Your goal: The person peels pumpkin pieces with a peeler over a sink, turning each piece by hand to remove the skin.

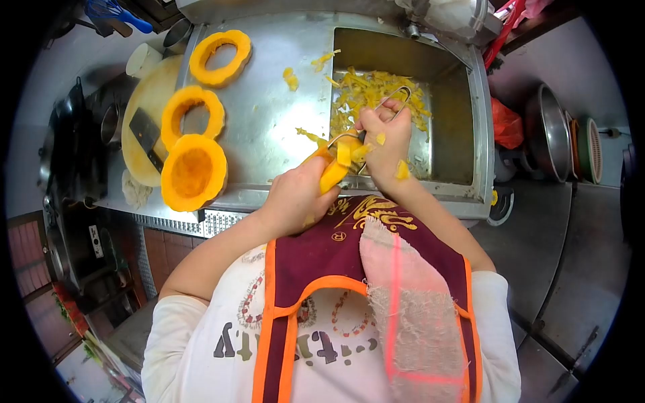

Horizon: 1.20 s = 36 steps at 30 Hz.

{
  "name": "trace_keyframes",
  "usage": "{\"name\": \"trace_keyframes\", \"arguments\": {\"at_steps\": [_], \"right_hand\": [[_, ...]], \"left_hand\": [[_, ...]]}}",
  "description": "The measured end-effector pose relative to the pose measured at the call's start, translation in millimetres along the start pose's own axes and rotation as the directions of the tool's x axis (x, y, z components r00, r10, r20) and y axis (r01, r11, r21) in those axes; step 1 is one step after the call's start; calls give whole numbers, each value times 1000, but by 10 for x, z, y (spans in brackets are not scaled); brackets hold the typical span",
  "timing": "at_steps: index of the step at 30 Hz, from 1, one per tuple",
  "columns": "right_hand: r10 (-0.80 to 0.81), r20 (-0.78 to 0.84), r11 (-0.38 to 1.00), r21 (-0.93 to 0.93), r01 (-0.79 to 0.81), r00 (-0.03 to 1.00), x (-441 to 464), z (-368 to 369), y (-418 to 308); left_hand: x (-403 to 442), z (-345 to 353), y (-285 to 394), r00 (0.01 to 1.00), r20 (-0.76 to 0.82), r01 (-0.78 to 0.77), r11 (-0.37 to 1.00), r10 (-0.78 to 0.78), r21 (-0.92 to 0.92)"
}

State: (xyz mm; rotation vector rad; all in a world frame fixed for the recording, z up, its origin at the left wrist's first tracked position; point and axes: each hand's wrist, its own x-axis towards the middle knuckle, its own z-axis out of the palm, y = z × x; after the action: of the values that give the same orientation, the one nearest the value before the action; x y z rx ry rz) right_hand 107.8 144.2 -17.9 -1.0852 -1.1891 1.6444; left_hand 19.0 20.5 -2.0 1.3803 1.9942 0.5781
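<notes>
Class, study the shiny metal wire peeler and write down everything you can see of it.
The shiny metal wire peeler is gripped in the bare right hand, lying slantwise. One rounded open loop of its bent frame sticks out beyond the hand, over the rectangular metal sink. The opposite end, also bent metal, is at the yellow-orange squash piece in the bare left hand. Yellow peelings partly cover that end, so its blade and exact contact cannot be made out.
</notes>
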Motion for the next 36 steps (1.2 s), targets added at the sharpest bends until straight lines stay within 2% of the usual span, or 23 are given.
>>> {"name": "trace_keyframes", "arguments": {"at_steps": [1, 4, 6, 8, 9, 10, 12, 14, 17, 18, 21, 24, 27, 30, 33, 35, 36], "right_hand": [[-37, -26, 999, 11, 37, 999, 51, -31, 41], [-289, -199, 918, -336, 212, 937, 426, -301, 199], [-461, -285, 776, -589, 226, 841, 932, -972, 748], [-161, -424, 928, -373, -10, 891, 1096, -1213, 821], [21, -477, 957, -246, -156, 878, 1029, -1282, 885], [-30, -472, 984, -168, -56, 881, 798, -974, 585], [129, -368, 990, 95, -101, 921, 567, -597, 371], [169, -88, 980, 124, -158, 982, 310, -343, 116], [73, -57, 996, 54, -70, 996, 129, -156, 147], [148, -75, 983, 122, -138, 986, 320, -300, 397], [169, -165, 911, -349, -217, 972, 839, -978, 1141], [399, -177, 915, 9, -404, 900, 558, -767, 554], [245, -83, 962, 142, -232, 966, 346, -369, 225], [122, 19, 992, -41, -121, 992, 90, -86, 67], [16, -163, 983, -176, -45, 987, 409, -331, 275], [-9, -268, 962, -265, -65, 963, 637, -677, 530], [-79, -266, 962, -274, 3, 961, 715, -662, 496]], "left_hand": [[-2, 3, 11, 1000, -13, 8, 1000, -8, -10], [16, -56, 66, 995, 80, 52, 998, -54, 26], [-70, -69, 46, 995, 101, 4, 1000, -3, -18], [-74, -21, -46, 998, 58, -23, 999, 24, -23], [-104, -29, -42, 997, 77, 7, 999, -4, -47], [-78, -44, -18, 997, 78, 24, 997, -19, -71], [-36, -46, 11, 997, 71, 29, 995, -22, -95], [-35, -36, 10, 998, 64, 7, 996, -2, -86], [-51, -22, -23, 997, 60, -39, 998, 42, -50], [-68, -10, -55, 996, 59, -57, 997, 60, -53], [-67, 2, -192, 992, 31, -115, 989, 119, -95], [-166, 44, -264, 994, 34, -99, 976, 108, -194], [-109, 11, -240, 993, 50, -96, 978, 107, -187], [-88, 52, -264, 989, 40, -137, 978, 145, -160], [-85, 80, -281, 987, 45, -141, 973, 151, -184], [-89, 79, -286, 989, 33, -136, 966, 146, -219], [-54, 51, -273, 992, 30, -117, 970, 126, -212]]}}
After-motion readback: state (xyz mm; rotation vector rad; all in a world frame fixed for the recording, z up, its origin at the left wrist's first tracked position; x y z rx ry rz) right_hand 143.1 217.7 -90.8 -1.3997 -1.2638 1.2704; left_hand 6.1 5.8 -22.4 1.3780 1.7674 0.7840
